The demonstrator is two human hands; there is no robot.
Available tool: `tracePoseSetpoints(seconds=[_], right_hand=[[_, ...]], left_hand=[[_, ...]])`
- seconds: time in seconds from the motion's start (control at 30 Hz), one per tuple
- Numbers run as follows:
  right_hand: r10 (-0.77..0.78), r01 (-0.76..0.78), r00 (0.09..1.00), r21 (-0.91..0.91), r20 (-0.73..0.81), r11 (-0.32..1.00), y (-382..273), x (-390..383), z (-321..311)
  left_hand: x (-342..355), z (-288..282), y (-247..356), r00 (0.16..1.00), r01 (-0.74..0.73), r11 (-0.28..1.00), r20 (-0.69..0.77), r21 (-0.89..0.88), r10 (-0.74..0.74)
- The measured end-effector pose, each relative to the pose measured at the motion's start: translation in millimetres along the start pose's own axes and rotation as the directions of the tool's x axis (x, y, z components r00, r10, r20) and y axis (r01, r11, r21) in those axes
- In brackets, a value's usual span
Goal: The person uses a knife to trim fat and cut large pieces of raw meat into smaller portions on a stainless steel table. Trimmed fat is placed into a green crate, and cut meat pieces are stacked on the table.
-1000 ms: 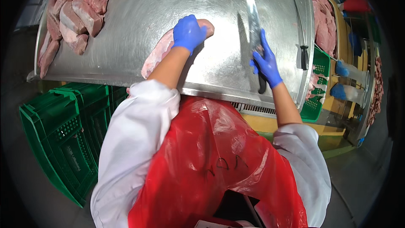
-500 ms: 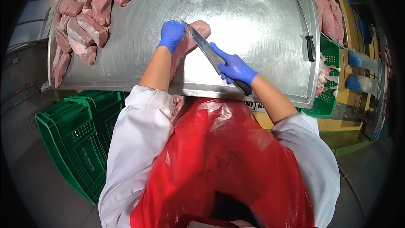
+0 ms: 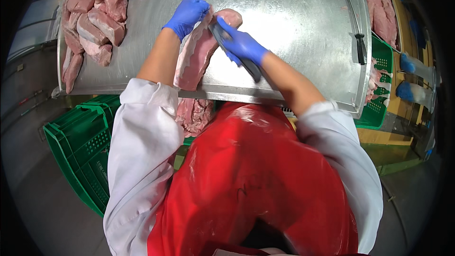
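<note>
A long pink piece of meat (image 3: 204, 61) lies lengthwise on the metal table. My left hand (image 3: 189, 15), in a blue glove, is closed on a pale strip of trimmings (image 3: 188, 51) that stands partly away from the meat's left side. In my right hand (image 3: 244, 46), also gloved in blue, is a knife (image 3: 254, 72). Its blade lies against the right side of the meat near the far end, and the hand covers part of it.
Several cut pieces of meat (image 3: 97, 33) are heaped at the table's far left. A thin sharpening steel with a black handle (image 3: 361, 51) lies at the right. Green crates (image 3: 80, 137) stand below the left edge, another crate (image 3: 382, 57) at the right. More meat (image 3: 195, 116) shows below the front edge.
My left hand has moved up and left, and the pale strip now shows drawn away from the meat. The knife has shifted left, with its blade turned flatter along the meat.
</note>
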State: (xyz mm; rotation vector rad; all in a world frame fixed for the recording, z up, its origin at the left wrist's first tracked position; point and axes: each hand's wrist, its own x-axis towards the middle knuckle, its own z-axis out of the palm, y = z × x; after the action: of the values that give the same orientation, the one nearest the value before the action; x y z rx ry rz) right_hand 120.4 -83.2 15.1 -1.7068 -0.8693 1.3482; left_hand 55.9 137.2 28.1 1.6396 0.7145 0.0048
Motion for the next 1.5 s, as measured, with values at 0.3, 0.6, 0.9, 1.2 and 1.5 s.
tracePoseSetpoints(seconds=[0.3, 0.6, 0.9, 1.2, 1.5], right_hand=[[-0.021, 0.015, 0.998, 0.080, 0.065, 0.997, 4, -11, 33], [-0.043, 0.050, 0.995, -0.082, 0.086, 0.995, -3, -26, 63], [-0.330, 0.322, 0.943, -0.351, 0.037, 0.879, 26, -42, 94], [-0.047, 0.100, 0.979, -0.266, 0.201, 0.959, -6, -62, 98], [0.045, 0.027, 0.939, -0.205, 0.340, 0.978, -22, -38, 122]], left_hand=[[-19, -17, 16, 0.996, 0.024, 0.993, 0.093, -0.119, -0.013], [-31, -46, 14, 1.000, 0.010, 0.944, 0.021, -0.329, -0.003], [-65, -66, 22, 0.991, -0.131, 0.865, -0.047, -0.484, 0.123], [-118, -91, 22, 0.975, -0.220, 0.677, -0.128, -0.702, 0.184], [-155, -83, 46, 0.940, -0.339, 0.695, -0.204, -0.634, 0.272]])
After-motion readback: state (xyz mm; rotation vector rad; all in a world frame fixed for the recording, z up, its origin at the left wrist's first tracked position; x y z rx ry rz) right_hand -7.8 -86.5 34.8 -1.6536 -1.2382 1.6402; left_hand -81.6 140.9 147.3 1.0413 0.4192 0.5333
